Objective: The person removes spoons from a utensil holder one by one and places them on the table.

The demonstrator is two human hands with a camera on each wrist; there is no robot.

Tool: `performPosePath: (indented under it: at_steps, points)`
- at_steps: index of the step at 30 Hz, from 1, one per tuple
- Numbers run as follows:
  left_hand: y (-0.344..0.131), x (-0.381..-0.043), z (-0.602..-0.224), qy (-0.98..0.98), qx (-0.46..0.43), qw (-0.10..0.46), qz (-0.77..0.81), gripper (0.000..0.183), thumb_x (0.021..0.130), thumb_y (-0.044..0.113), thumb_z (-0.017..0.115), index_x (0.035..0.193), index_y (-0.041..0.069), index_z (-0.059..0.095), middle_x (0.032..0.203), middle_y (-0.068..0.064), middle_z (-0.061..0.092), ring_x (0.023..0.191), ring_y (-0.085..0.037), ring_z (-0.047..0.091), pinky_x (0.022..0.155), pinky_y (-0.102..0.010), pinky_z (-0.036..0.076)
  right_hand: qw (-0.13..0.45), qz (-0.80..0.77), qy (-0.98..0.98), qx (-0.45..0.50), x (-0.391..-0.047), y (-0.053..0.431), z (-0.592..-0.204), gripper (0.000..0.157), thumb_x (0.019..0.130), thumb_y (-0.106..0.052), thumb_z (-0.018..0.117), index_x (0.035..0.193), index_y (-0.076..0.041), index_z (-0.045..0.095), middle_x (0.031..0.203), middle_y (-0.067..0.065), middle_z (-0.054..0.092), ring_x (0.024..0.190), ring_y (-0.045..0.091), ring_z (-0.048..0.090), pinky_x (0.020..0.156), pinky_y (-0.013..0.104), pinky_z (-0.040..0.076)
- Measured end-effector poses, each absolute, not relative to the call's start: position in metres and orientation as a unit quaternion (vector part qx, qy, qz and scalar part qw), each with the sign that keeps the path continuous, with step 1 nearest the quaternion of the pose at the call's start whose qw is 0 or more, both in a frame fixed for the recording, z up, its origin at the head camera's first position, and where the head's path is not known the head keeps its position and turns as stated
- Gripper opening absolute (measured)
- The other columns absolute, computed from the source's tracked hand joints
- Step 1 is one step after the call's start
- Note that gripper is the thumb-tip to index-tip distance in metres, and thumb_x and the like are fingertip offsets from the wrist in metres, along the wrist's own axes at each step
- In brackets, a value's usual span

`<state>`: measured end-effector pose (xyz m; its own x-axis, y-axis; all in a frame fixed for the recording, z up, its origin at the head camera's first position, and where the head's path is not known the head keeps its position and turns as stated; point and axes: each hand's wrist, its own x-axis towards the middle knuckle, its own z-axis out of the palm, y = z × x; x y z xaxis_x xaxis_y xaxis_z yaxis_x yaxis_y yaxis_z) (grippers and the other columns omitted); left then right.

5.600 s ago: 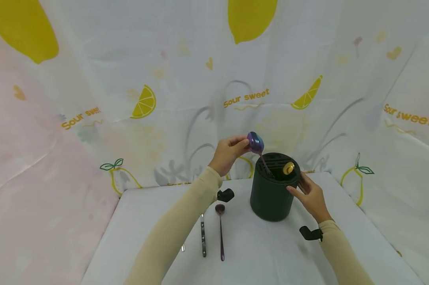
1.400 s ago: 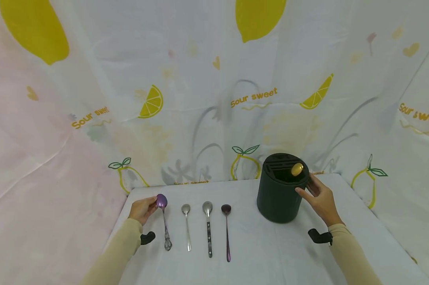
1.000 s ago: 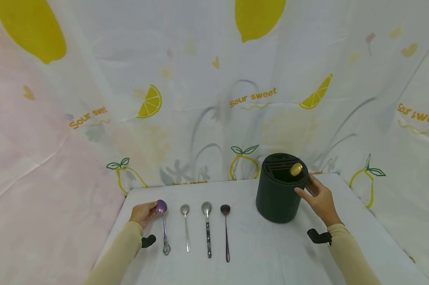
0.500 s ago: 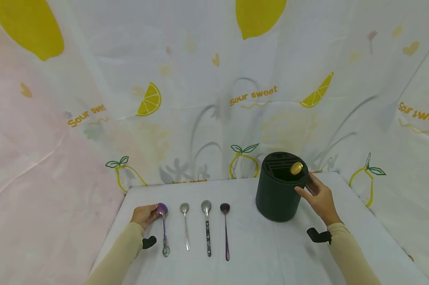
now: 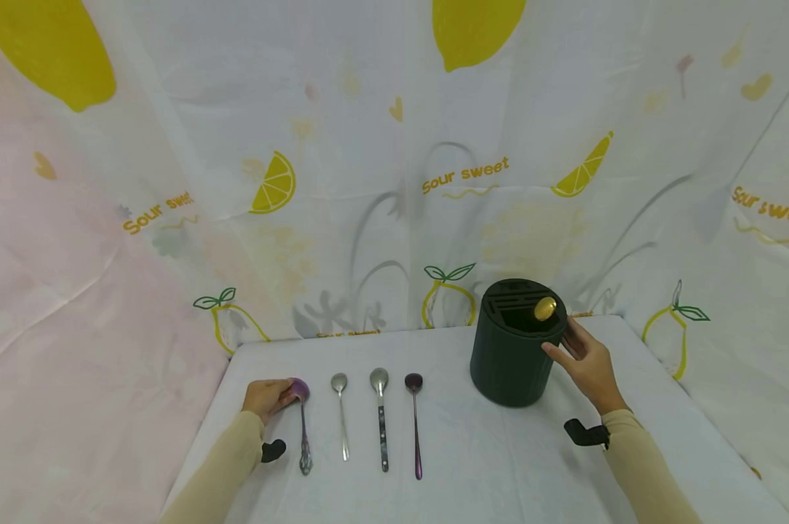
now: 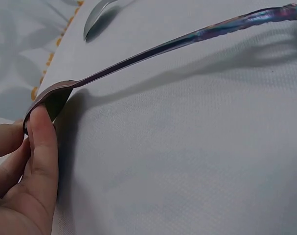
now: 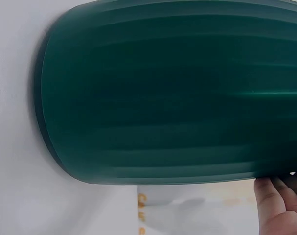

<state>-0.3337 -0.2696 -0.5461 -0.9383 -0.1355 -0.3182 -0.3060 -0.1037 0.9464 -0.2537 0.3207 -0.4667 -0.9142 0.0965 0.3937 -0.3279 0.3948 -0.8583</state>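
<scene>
My left hand (image 5: 263, 399) pinches the bowl of a purple iridescent spoon (image 5: 300, 390) between thumb and fingers, at the left of the table. In the left wrist view its ornate handle (image 6: 163, 52) stretches to the right, with a shadow on the cloth beneath; whether its end touches the cloth I cannot tell. My right hand (image 5: 587, 367) holds the right side of a dark green utensil holder (image 5: 509, 371), thumb at the front near the rim. A gold spoon (image 5: 545, 308) stands in the holder, bowl up. The right wrist view shows the holder's ribbed wall (image 7: 172, 98) and fingertips against it.
Right of the purple spoon lie a small silver spoon (image 5: 342, 415), a spoon with a dark speckled handle (image 5: 383, 429) and a dark purple-brown spoon (image 5: 416, 429), roughly parallel. A lemon-print cloth (image 5: 342, 240) hangs behind the white table (image 5: 473, 458).
My left hand has carried the purple spoon from over the holder to the table's left side, then lowered it and drawn it slightly nearer. My right hand has stayed on the holder.
</scene>
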Motion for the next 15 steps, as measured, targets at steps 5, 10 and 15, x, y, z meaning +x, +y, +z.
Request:
performPosePath:
  at_steps: [5, 10, 15]
  points:
    - [-0.2696, -0.3312, -0.5437, 0.703, -0.148, 0.046, 0.694, 0.029, 0.093, -0.005, 0.059, 0.115, -0.024, 0.055, 0.077, -0.009, 0.069, 0.067, -0.011, 0.067, 0.070, -0.026, 0.060, 0.200, 0.544, -0.812, 0.069, -0.2538, 0.3207, -0.4674, 0.076, 0.092, -0.015, 0.070, 0.151, 0.003, 0.025, 0.150, 0.025, 0.033, 0.135, 0.021, 0.042, 0.098, 0.011, 0.040]
    - [-0.2720, -0.3298, -0.5428, 0.762, -0.157, 0.042, 0.626, 0.029, 0.092, 0.003, 0.065, 0.110, -0.019, 0.061, 0.073, -0.007, 0.067, 0.063, -0.011, 0.067, 0.065, -0.023, 0.060, 0.201, 0.540, -0.814, 0.068, -0.2534, 0.3206, -0.4681, 0.075, 0.092, -0.016, 0.070, 0.151, 0.001, 0.027, 0.150, 0.024, 0.034, 0.134, 0.021, 0.043, 0.098, 0.011, 0.040]
    - [-0.2759, -0.3250, -0.5433, 0.815, -0.151, 0.038, 0.558, 0.027, 0.090, 0.011, 0.069, 0.104, -0.012, 0.066, 0.073, -0.005, 0.066, 0.063, -0.011, 0.067, 0.062, -0.023, 0.059, 0.199, 0.541, -0.814, 0.067, -0.2527, 0.3201, -0.4686, 0.075, 0.092, -0.016, 0.070, 0.151, 0.001, 0.027, 0.150, 0.024, 0.034, 0.134, 0.022, 0.042, 0.097, 0.010, 0.040]
